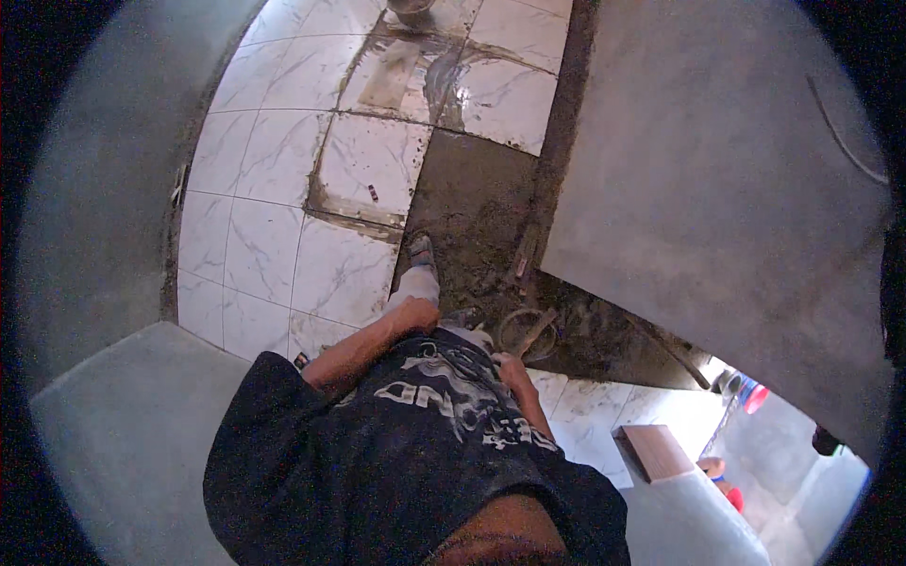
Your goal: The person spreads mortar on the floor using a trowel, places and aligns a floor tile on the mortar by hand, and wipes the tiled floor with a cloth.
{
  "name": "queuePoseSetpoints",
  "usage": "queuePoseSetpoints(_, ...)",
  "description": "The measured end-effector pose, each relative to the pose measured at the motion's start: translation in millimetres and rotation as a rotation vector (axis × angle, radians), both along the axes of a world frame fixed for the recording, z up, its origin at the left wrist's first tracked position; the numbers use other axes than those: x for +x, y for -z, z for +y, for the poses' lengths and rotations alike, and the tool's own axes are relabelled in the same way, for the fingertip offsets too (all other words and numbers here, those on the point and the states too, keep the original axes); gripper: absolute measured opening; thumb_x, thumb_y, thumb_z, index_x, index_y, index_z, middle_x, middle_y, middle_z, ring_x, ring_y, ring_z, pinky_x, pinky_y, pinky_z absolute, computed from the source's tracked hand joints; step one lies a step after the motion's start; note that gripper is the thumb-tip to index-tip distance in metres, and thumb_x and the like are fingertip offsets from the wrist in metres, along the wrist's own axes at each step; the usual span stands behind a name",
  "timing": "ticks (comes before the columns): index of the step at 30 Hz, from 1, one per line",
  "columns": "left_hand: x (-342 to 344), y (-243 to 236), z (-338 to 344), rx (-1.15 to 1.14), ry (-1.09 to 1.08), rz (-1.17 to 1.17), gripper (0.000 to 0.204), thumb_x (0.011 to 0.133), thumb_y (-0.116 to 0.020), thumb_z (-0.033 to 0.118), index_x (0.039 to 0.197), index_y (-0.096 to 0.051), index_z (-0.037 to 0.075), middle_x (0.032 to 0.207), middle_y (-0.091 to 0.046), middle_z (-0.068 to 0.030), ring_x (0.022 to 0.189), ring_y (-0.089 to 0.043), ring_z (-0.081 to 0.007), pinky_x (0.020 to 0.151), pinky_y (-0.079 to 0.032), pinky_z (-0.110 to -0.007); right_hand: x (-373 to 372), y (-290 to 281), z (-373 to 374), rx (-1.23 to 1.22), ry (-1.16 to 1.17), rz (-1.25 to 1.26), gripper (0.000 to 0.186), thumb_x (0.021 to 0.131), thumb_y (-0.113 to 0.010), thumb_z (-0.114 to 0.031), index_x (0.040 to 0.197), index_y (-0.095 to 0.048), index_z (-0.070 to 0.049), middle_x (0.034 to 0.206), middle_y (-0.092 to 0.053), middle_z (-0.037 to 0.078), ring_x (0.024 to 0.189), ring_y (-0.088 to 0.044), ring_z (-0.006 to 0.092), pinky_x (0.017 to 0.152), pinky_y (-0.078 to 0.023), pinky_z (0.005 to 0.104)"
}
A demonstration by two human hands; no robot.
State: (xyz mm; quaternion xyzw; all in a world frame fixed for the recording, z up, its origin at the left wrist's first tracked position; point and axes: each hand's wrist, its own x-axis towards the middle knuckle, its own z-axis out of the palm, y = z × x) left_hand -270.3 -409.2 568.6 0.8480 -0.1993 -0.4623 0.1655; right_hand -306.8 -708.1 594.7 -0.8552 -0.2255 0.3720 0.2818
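Note:
My left hand [417, 314] rests against my bent left leg, near the knee. Its fingers are too dark and blurred to make out. Lower and to the right, my right hand [510, 368] is beside my right thigh, close to a round, bucket-like container [517, 340]. A light, flat stick-like piece [543, 325] shows at that container. The right fingers are mostly hidden, and I see nothing clearly held. My sandalled foot [422, 250] stands at the edge between the white marbled tiles [354, 255] and bare grey-brown mortar [477, 189].
Smeared mortar [448, 85] lies on the far tiles, with a bucket [411, 8] beyond. A small dark red object [373, 193] is on one tile. Grey walls [104, 198] stand on both sides. A brown box-like block [654, 453] and a doorway lie at lower right.

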Motion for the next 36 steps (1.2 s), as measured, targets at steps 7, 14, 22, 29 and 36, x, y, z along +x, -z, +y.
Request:
queuePoseSetpoints(7, 45, 9, 54, -0.284, -0.075, 0.153, 0.025, 0.066, -0.053, 0.017, 0.087, -0.059, 0.005, 0.081, -0.06, -0.0178, 0.079, -0.057, -0.0344, 0.065, -0.044, -0.044, 44, -8, 37, -0.301, -0.062, 0.186, 0.02, 0.075, -0.051, -0.015, 0.091, -0.055, -0.003, 0.087, -0.055, 0.021, 0.086, -0.052, 0.0349, 0.073, -0.041, 0.0408)
queuePoseSetpoints(14, 39, -29, 103, -0.476, -0.16, 0.425, 0.026, 0.066, -0.052, 0.019, 0.087, -0.056, 0.006, 0.081, -0.058, -0.018, 0.078, -0.055, -0.0354, 0.067, -0.042, -0.043, 128, -106, 91, -0.09, -0.149, 0.456, 0.019, 0.076, -0.05, -0.017, 0.088, -0.056, -0.004, 0.083, -0.056, 0.02, 0.081, -0.053, 0.0367, 0.07, -0.041, 0.0402)
queuePoseSetpoints(22, 84, 148, 126, -0.286, -0.672, 0.21, 0.037, 0.072, -0.057, 0.029, 0.098, -0.052, 0.003, 0.087, -0.057, -0.019, 0.085, -0.054, -0.0349, 0.075, -0.042, -0.041, 256, 92, 121, -0.054, 0.122, 0.392, 0.034, 0.077, -0.054, -0.027, 0.104, -0.054, -0.008, 0.1, -0.055, 0.018, 0.094, -0.051, 0.0334, 0.079, -0.041, 0.0373)
queuePoseSetpoints(29, 241, 445, 205, 0.104, -0.977, -0.214, 0.057, 0.071, -0.062, 0.026, 0.116, -0.038, -0.001, 0.11, -0.046, -0.023, 0.106, -0.042, -0.0331, 0.089, -0.034, -0.038, 486, 465, 74, -0.073, 0.376, -0.553, 0.037, 0.076, -0.053, -0.025, 0.103, -0.052, 0.001, 0.1, -0.053, 0.021, 0.094, -0.05, 0.036, 0.083, -0.038, 0.0398)
queuePoseSetpoints(36, 391, 569, 287, 0.183, -0.795, -0.658, 0.072, 0.068, -0.065, 0.023, 0.126, -0.026, 0.005, 0.123, -0.036, -0.0227, 0.116, -0.033, -0.034, 0.096, -0.029, -0.037, 683, 601, 76, -0.098, 0.469, -0.709, 0.042, 0.074, -0.054, -0.026, 0.105, -0.051, 0.001, 0.106, -0.05, 0.022, 0.099, -0.047, 0.0353, 0.085, -0.038, 0.0411)
